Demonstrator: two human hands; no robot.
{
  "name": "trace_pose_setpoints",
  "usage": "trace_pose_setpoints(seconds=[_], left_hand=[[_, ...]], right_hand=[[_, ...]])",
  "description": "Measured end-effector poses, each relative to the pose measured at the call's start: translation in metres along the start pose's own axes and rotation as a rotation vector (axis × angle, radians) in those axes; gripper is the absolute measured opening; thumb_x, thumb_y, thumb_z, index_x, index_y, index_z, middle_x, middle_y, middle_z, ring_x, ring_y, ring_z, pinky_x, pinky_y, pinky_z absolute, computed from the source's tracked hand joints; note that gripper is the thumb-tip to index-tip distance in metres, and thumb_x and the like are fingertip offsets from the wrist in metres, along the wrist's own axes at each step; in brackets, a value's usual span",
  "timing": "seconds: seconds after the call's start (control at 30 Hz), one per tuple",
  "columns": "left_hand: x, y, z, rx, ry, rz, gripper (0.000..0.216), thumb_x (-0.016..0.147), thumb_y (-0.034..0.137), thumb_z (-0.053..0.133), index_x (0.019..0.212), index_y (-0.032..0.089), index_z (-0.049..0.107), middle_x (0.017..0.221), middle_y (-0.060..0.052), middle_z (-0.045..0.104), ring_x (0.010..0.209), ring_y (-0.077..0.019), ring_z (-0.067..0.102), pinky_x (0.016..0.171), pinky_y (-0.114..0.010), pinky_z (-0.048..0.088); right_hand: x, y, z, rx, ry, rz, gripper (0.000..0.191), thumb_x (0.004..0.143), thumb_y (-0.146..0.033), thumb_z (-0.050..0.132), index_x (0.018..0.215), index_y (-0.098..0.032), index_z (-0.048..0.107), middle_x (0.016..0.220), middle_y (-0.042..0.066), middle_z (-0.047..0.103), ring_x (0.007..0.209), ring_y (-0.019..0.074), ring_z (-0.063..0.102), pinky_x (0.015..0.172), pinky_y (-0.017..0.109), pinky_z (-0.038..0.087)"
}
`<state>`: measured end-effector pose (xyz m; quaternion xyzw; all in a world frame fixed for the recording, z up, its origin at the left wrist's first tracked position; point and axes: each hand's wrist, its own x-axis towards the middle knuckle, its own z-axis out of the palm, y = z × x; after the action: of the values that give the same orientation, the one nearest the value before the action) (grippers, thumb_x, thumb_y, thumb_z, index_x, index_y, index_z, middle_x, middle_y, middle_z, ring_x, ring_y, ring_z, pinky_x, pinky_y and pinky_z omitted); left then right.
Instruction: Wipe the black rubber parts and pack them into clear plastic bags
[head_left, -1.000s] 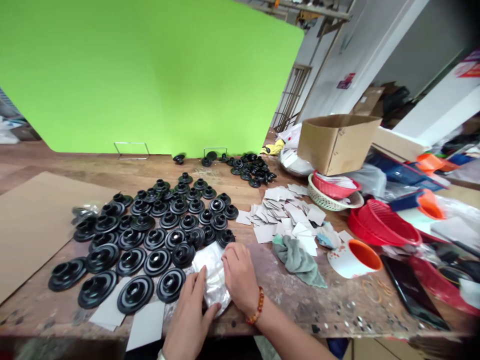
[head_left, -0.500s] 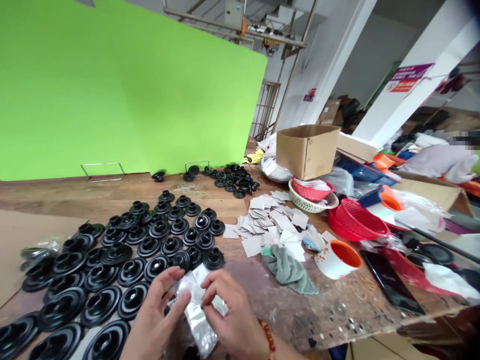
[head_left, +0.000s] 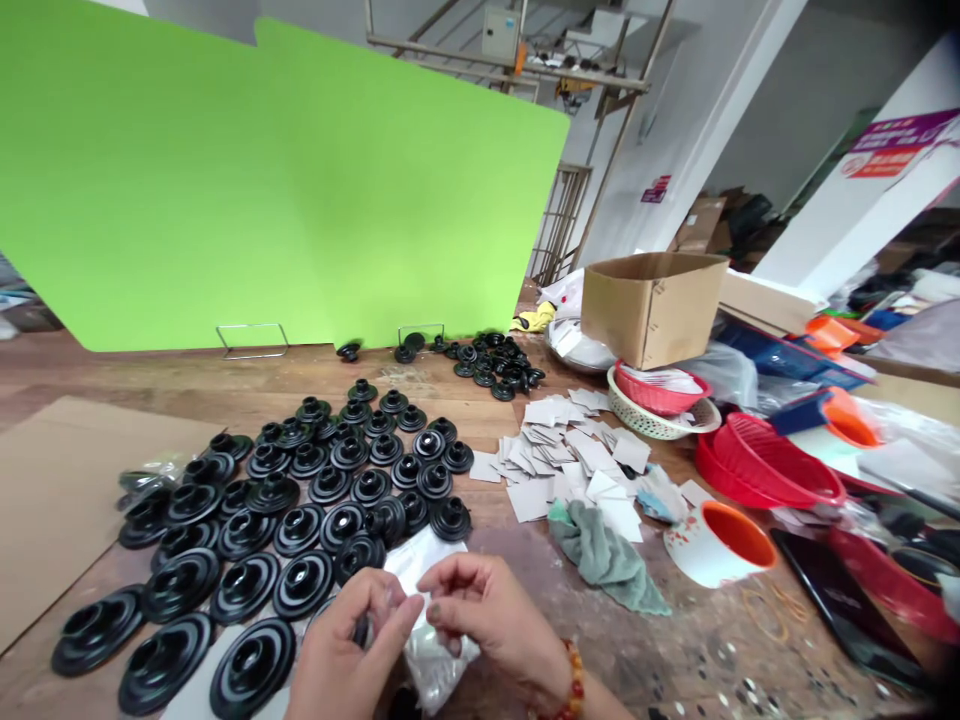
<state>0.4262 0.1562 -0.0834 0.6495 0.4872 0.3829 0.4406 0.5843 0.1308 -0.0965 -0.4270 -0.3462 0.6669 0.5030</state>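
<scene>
Plastic bag (head_left: 442,672): clear, crumpled, between both hands at the near table edge; contents unclear.
Left hand (head_left: 349,645): thumb and forefinger bent close together beside the bag; cannot tell whether pinching.
Right hand (head_left: 499,625): fingers curled, thumb pressed in, pinching film.
Black stepped discs (head_left: 298,528): many, loose, unbagged.
Plastic-wrapped bundle (head_left: 154,475): one, far left.

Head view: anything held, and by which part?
Plastic bag, seemingly by its upper part, in the right hand; whether the left hand grips too is unclear.
</scene>
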Motion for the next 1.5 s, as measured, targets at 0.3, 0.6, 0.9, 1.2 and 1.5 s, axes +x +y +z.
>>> trace_pose_setpoints(seconds=[0.3,0.6,0.9,1.2,1.5], left_hand=[[0.001,-0.015,0.006,-0.112,-0.084,-0.199,0.046,0.077,0.051,0.060,0.051,0.018,0.043,0.051,0.006,0.031,0.051,-0.0103,0.031,0.049,-0.021,0.027],[-0.003,-0.004,-0.003,-0.727,-0.383,-0.358,0.028,0.078,0.040,0.068,0.071,0.017,0.053,0.071,0.001,0.053,0.065,-0.0119,0.047,0.066,-0.022,0.041],[-0.003,-0.013,-0.010,-0.687,-0.535,-0.507,0.034,0.080,0.048,0.063,0.074,0.015,0.060,0.064,0.001,0.049,0.060,-0.0105,0.039,0.058,-0.021,0.034],[0.009,-0.006,-0.021,0.078,-0.295,-0.131,0.025,0.088,0.043,0.049,0.080,0.020,0.057,0.069,0.003,0.053,0.067,-0.0147,0.048,0.062,-0.023,0.035],[0.006,0.007,-0.012,0.293,-0.233,0.041,0.015,0.085,0.029,0.052,0.086,0.021,0.065,0.082,-0.003,0.064,0.072,-0.0181,0.059,0.068,-0.028,0.043]], right_hand=[[-0.005,-0.003,0.003,-0.702,0.203,-0.517,0.037,0.090,-0.033,0.053,0.057,-0.017,0.057,0.059,-0.001,0.049,0.060,0.0118,0.047,0.059,0.025,0.034],[0.004,0.023,-0.004,-0.035,-0.014,-0.048,0.051,0.084,-0.052,0.058,0.050,-0.016,0.046,0.049,-0.001,0.049,0.047,0.0082,0.038,0.051,0.022,0.029],[0.007,0.008,-0.015,0.105,-0.124,-0.063,0.045,0.082,-0.048,0.062,0.052,-0.015,0.051,0.056,0.000,0.051,0.055,0.0106,0.045,0.057,0.024,0.037],[0.061,-0.002,-0.058,-1.164,0.158,-0.677,0.041,0.083,-0.004,0.046,0.117,-0.021,0.060,0.120,0.011,0.055,0.112,0.0221,0.051,0.097,0.039,0.042],[0.029,-0.041,-0.021,-0.689,0.311,-0.590,0.024,0.087,-0.029,0.059,0.108,-0.019,0.063,0.095,0.006,0.064,0.081,0.0173,0.060,0.071,0.028,0.050]])
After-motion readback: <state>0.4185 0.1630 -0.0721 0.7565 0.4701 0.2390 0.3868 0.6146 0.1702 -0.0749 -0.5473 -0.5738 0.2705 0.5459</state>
